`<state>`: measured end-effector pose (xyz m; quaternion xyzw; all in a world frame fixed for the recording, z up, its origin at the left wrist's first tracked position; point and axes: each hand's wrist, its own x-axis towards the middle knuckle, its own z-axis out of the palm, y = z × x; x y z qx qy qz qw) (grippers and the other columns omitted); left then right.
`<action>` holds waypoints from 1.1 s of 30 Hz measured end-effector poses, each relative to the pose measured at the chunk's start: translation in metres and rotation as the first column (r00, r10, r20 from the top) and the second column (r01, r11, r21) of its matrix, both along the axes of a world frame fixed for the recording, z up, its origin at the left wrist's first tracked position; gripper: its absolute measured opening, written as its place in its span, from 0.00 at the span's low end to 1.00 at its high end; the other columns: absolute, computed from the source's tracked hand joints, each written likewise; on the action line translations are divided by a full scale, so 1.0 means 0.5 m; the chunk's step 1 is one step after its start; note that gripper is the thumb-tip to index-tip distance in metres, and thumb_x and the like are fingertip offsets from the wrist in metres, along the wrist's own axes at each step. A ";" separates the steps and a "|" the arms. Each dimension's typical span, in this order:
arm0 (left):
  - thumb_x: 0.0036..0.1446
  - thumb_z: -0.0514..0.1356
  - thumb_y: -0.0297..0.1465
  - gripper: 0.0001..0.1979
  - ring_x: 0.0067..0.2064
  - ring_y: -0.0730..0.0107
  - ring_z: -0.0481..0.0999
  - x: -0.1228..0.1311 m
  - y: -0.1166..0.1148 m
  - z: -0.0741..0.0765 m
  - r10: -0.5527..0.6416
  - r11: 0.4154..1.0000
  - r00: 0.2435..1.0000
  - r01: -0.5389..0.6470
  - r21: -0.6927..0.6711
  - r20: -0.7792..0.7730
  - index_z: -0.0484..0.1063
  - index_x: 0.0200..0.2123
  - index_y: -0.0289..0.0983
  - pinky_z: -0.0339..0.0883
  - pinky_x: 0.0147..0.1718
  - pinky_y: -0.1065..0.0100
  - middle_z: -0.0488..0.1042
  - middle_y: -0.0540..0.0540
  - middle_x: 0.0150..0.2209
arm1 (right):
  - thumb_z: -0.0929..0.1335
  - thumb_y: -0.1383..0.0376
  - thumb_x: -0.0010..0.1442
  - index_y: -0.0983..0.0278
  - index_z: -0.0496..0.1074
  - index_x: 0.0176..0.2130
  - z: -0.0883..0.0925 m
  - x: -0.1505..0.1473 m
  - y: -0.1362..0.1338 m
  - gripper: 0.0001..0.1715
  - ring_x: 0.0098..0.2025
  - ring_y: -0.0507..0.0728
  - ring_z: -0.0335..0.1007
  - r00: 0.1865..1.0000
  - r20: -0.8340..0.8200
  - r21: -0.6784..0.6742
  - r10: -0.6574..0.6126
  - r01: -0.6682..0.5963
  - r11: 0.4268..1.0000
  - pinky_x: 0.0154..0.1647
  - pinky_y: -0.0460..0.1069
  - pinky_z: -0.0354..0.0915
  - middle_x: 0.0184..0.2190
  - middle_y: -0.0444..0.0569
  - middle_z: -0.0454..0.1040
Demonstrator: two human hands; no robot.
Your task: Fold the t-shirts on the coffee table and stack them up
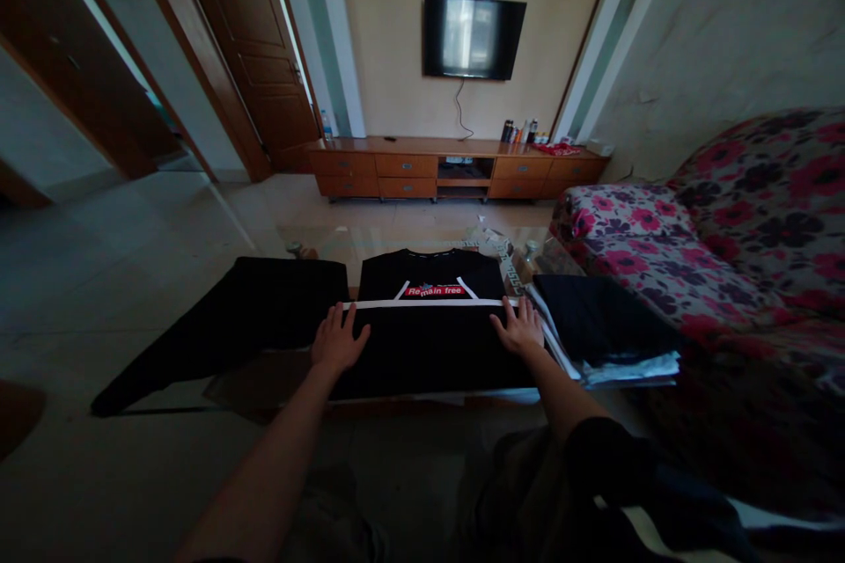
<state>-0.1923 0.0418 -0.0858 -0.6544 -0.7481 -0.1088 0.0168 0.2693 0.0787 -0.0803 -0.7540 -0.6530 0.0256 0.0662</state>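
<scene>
— Since both palms lie on the shirt (429, 347), which step is this?

— Pressing a fold flat, I judge. It sits mid-worktop (389, 243), its lower part running from the near edge up to a white band (429, 303) just below the red print (436, 291). The left hand (336, 339) rests at the band's left end, the right hand (521, 332) at its right.

— And the grip?

— Fingers apart on both, palms down, clamped on nothing that I can see.

— What would the next move call for?

— If another fold is meant, I'd say a light pinch at both ends together, keeping the band straight; one side leading could wrinkle the fabric.

— How much room is there?

— Little at the near edge, as the shirt lies right along it. Toward the left edge, a black cloth (290, 303) spreads near the shirt, its narrow end reaching the near left corner. Toward the right edge, a stack (607, 321) crowds the right hand.

— And farther off?

— Past the collar (432, 252), only a thin strip shows along the far edge, with a crumpled wrap (507, 268) toward the far right corner. The sofa (620, 259) closes that side; ahead, open floor (370, 215) runs to the cabinet (406, 165).
</scene>
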 end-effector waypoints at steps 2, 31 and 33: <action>0.68 0.47 0.52 0.39 0.76 0.48 0.45 0.001 0.005 0.001 0.012 1.000 1.000 -0.012 -0.016 0.009 0.54 0.74 0.37 0.43 0.71 0.49 0.48 0.36 0.76 | 0.55 0.38 0.70 0.58 0.50 0.76 0.001 -0.007 0.005 0.47 0.78 0.68 0.30 1.000 -0.013 -0.006 -0.013 0.013 1.000 0.74 0.64 0.34 0.77 0.59 0.40; 0.62 0.60 0.43 0.20 0.68 0.36 0.62 0.022 0.334 0.020 0.125 0.992 0.910 -0.119 -0.040 0.396 0.80 0.55 0.49 0.60 0.62 0.37 0.69 0.42 0.67 | 0.70 0.65 0.55 0.69 0.72 0.56 0.015 -0.024 0.386 0.29 0.54 0.66 0.74 0.817 -0.567 0.250 -0.105 0.292 0.923 0.60 0.60 0.66 0.49 0.62 0.77; 0.62 0.60 0.39 0.18 0.66 0.45 0.67 0.014 0.352 0.016 0.065 0.996 0.879 -0.089 0.029 0.472 0.80 0.54 0.46 0.61 0.64 0.44 0.72 0.42 0.64 | 0.73 0.63 0.52 0.68 0.71 0.57 0.007 -0.024 0.405 0.33 0.52 0.65 0.75 0.757 -0.639 0.222 -0.137 0.351 0.910 0.58 0.59 0.68 0.51 0.61 0.77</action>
